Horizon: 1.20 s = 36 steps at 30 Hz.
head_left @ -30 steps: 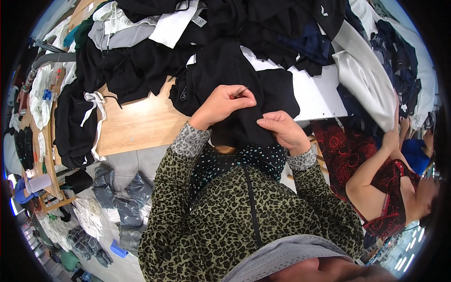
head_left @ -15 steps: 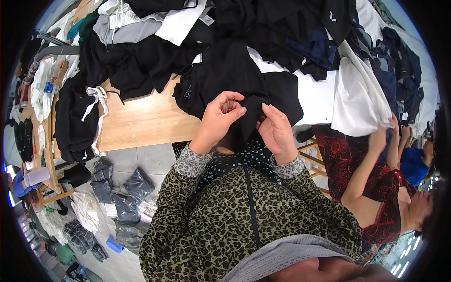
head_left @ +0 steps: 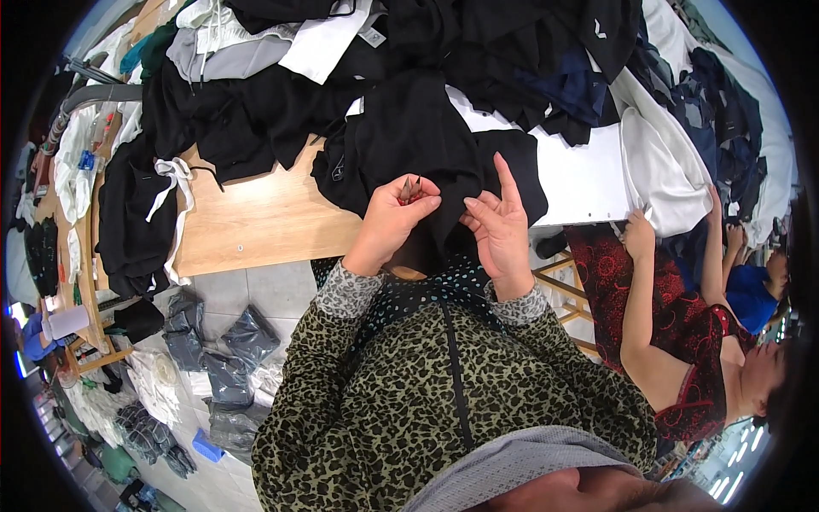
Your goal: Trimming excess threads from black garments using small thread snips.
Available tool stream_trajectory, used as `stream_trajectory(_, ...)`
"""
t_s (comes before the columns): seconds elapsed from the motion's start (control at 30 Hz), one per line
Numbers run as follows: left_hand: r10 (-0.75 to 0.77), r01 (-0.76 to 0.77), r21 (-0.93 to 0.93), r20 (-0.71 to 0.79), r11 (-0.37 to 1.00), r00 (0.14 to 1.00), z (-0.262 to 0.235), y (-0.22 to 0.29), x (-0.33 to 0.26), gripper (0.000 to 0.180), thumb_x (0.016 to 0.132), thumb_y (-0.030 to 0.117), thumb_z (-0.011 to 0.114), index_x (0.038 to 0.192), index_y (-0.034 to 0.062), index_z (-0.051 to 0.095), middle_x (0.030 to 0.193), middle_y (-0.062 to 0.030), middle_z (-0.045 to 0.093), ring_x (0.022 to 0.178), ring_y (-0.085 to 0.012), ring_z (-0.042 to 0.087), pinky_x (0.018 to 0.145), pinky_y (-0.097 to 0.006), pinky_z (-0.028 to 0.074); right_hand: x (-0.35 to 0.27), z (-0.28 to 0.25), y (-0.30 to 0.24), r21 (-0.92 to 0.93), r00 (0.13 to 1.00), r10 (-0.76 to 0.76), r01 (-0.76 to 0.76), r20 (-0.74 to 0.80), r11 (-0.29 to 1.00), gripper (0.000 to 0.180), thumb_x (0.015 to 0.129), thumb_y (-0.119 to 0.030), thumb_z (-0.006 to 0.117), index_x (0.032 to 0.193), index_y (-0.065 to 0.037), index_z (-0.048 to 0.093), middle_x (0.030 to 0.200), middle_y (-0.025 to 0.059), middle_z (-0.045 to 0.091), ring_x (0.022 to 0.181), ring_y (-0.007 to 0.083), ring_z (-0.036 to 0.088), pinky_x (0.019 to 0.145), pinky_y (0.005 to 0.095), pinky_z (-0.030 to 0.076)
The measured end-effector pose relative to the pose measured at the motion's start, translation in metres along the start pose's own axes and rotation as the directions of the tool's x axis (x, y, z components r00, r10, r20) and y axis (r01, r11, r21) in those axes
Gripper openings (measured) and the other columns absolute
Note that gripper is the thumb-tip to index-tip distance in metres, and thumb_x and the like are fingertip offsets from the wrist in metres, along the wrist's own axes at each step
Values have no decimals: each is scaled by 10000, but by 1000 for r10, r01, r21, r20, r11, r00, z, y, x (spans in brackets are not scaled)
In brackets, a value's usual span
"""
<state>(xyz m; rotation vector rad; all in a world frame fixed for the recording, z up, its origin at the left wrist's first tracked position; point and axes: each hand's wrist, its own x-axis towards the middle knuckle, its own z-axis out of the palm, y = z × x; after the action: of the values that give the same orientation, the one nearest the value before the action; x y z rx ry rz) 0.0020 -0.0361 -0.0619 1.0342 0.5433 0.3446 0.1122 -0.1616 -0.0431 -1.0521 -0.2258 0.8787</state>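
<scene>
In my left hand (head_left: 394,213) is a small pair of thread snips (head_left: 407,191) with two short metal blades and a bit of red showing; the fingers are closed round it. A black garment (head_left: 418,128) lies across the table edge in front of me, its near part hanging down between my hands. At the hanging part's right edge, my right hand (head_left: 502,239) has its index finger stretched out and its thumb and other fingers closed against the cloth. The exact pinch is partly hidden.
Piles of black clothes (head_left: 247,115) cover the back of the wooden table (head_left: 230,222). A co-worker at the right holds a white cloth (head_left: 665,162) at the edge. Packed dark bundles (head_left: 252,335) lie on the floor at left; a wooden stool (head_left: 559,286) stands below right.
My right index finger has straightened upward, away from the thumb. The snips' blades show more in my left hand. The co-worker's near hand has moved left along the white cloth.
</scene>
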Motion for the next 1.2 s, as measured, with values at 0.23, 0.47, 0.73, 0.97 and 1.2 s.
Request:
stream_trajectory(0.23, 92, -87, 109, -47, 990, 995, 3, -4, 0, 115, 826, 52, 647, 916, -4, 604, 835, 15, 586, 762, -47, 520, 688, -189, 431, -2, 1, 2, -51, 1000, -16, 15, -13, 999, 565, 830, 74, 578, 1353, -74, 423, 826, -6, 567, 716, 49, 554, 668, 206, 500)
stream_trajectory(0.47, 44, -44, 2, -198, 999, 979, 15, -6, 13, 165, 845, 170, 659, 801, 26, 591, 631, 50, 494, 564, -35, 429, 500, -183, 346, -3, -1, 3, -86, 999, -32, 29, -29, 996, 492, 803, 92, 578, 1271, -52, 522, 791, -35, 523, 650, 41, 501, 598, 170, 433)
stream_trajectory(0.73, 352, -204, 373, -392, 905, 850, -34, -15, -12, 231, 791, 158, 720, 895, -13, 604, 789, 12, 529, 647, -42, 450, 576, -192, 385, 7, -65, -39, -42, 990, -65, 60, -124, 997, 384, 805, 61, 486, 1184, 75, 548, 914, 57, 631, 741, 66, 558, 694, 177, 455)
stream_trajectory(0.97, 360, -260, 746, 29, 613, 933, -39, -57, -49, 166, 814, 137, 658, 909, 7, 618, 781, -102, 608, 710, -222, 604, 639, -311, 480, 7, -60, -32, -78, 988, -41, 30, -148, 997, 327, 811, 60, 539, 1136, 70, 579, 989, 90, 623, 837, 106, 574, 783, 208, 460)
stream_trajectory(1.2, 324, -128, 529, -296, 839, 898, -92, -22, -26, 176, 815, 116, 669, 955, 11, 658, 824, -44, 607, 680, -96, 541, 607, -221, 447, 36, -143, -87, -697, 778, -585, 288, -230, 657, 436, 831, 0, 543, 1263, -16, 492, 1227, 103, 496, 1089, 189, 479, 936, 306, 395)
